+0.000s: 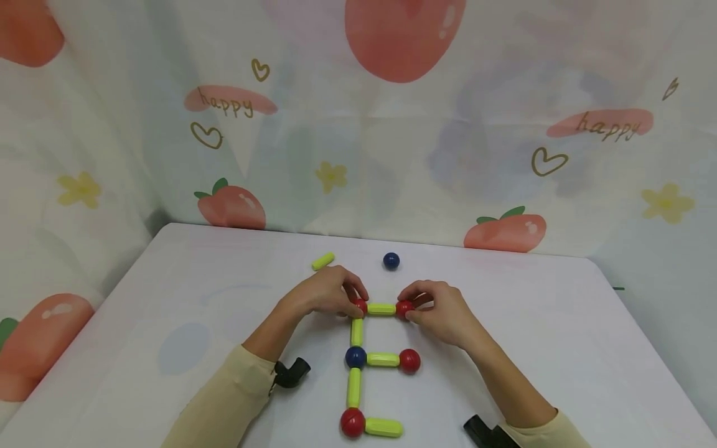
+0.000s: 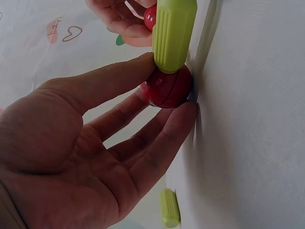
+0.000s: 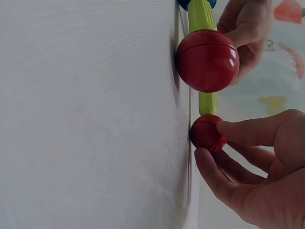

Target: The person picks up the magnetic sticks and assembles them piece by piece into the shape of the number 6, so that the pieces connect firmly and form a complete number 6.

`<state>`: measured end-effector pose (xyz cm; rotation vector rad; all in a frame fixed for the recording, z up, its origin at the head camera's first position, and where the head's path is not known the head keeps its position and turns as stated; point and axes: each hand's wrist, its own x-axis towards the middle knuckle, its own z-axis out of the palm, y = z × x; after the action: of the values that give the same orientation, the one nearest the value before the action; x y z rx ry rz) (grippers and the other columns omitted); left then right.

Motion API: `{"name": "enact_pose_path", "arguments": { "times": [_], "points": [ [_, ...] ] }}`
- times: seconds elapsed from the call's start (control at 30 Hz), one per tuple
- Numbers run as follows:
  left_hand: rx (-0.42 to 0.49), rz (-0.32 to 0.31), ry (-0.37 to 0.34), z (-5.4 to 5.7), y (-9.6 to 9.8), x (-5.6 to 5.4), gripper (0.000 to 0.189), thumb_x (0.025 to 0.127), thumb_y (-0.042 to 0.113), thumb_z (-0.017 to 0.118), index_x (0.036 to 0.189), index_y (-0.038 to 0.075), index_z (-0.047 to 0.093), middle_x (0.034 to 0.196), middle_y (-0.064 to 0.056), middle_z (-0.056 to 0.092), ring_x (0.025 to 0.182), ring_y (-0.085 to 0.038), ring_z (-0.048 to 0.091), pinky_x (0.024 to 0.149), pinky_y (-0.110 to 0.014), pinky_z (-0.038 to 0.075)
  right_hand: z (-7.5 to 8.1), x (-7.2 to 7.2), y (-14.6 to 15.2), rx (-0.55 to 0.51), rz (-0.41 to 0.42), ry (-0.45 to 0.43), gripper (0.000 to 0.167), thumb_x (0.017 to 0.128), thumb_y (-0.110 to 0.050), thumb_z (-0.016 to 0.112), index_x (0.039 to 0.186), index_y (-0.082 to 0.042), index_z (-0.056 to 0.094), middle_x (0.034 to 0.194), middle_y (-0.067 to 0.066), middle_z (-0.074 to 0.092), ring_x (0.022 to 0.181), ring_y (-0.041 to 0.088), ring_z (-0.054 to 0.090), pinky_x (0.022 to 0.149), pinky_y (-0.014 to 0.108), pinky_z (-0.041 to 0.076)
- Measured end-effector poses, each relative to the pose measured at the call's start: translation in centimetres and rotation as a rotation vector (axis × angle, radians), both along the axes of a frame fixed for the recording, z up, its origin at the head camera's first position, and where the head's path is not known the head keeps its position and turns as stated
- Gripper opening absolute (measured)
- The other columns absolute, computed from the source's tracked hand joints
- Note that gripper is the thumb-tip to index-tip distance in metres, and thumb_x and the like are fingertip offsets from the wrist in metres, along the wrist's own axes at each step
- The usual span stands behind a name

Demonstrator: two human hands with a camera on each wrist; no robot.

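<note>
Yellow-green ribbed rods and balls lie joined on the table in an E-like shape. My left hand (image 1: 327, 294) pinches the red ball (image 2: 167, 88) at its far left corner, thumb and fingers around it. At the far right end, my right hand (image 1: 442, 311) grips another red ball (image 3: 206, 133) between thumb and fingertips. A rod (image 1: 381, 309) spans these two balls. Toward me, a second rod (image 1: 356, 333) runs to a blue ball (image 1: 355, 357), whose side rod ends in a red ball (image 1: 410, 361). The nearest red ball (image 1: 353, 423) carries a rod (image 1: 384, 427) pointing right.
A loose yellow-green rod (image 1: 322, 261) lies beyond my left hand. A loose blue ball (image 1: 391, 261) sits near the back edge of the white table (image 1: 224, 249). Behind it hangs a printed curtain (image 1: 381, 155). Black wrist cameras (image 1: 292, 373) are worn at both sleeves.
</note>
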<state>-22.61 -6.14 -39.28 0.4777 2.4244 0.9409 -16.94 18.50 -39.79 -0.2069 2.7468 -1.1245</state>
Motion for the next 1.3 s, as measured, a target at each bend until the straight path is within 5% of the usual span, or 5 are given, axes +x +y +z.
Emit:
{"name": "enact_pose_path", "arguments": {
  "times": [0.27, 0.7, 0.9, 1.3],
  "points": [
    [0.035, -0.006, 0.001, 0.0, -0.5, -0.4, 0.027, 0.087, 0.022, 0.085, 0.111, 0.015, 0.076, 0.093, 0.000, 0.072, 0.075, -0.016, 0.068, 0.068, -0.027, 0.054, -0.1, 0.1, 0.1, -0.003, -0.026, -0.008, 0.023, 0.091, -0.006, 0.076, 0.113, -0.013, 0.076, 0.108, 0.005, 0.075, 0.100, 0.023, 0.070, 0.083, 0.037, 0.061],
    [0.049, 0.269, 0.311, 0.4, -3.4, -2.3, 0.013, 0.092, 0.018, 0.074, 0.104, 0.012, 0.076, 0.093, -0.006, 0.069, 0.079, -0.020, 0.062, 0.064, -0.028, 0.050, 0.1, -0.1, 0.3, 0.008, -0.018, 0.013, 0.025, 0.091, -0.005, 0.077, 0.114, -0.013, 0.076, 0.108, 0.005, 0.075, 0.101, 0.023, 0.069, 0.085, 0.039, 0.061],
    [0.046, 0.358, 0.374, 0.2, -4.3, -2.8, 0.017, 0.092, 0.015, 0.072, 0.107, 0.009, 0.075, 0.099, -0.010, 0.070, 0.086, -0.025, 0.064, 0.069, -0.031, 0.051, 0.1, -0.1, 0.4, 0.005, -0.009, 0.013, 0.025, 0.090, -0.004, 0.076, 0.113, -0.012, 0.077, 0.107, 0.004, 0.075, 0.101, 0.022, 0.069, 0.085, 0.038, 0.060],
    [-0.056, 0.331, 0.353, -0.8, -3.3, -4.8, 0.022, 0.089, 0.010, 0.074, 0.111, 0.006, 0.073, 0.107, -0.016, 0.068, 0.096, -0.030, 0.063, 0.079, -0.038, 0.055, 0.0, -0.2, 0.3, 0.007, -0.017, 0.002, 0.023, 0.090, -0.003, 0.076, 0.111, -0.013, 0.077, 0.105, 0.003, 0.075, 0.099, 0.021, 0.069, 0.082, 0.036, 0.060]
  ]
}}
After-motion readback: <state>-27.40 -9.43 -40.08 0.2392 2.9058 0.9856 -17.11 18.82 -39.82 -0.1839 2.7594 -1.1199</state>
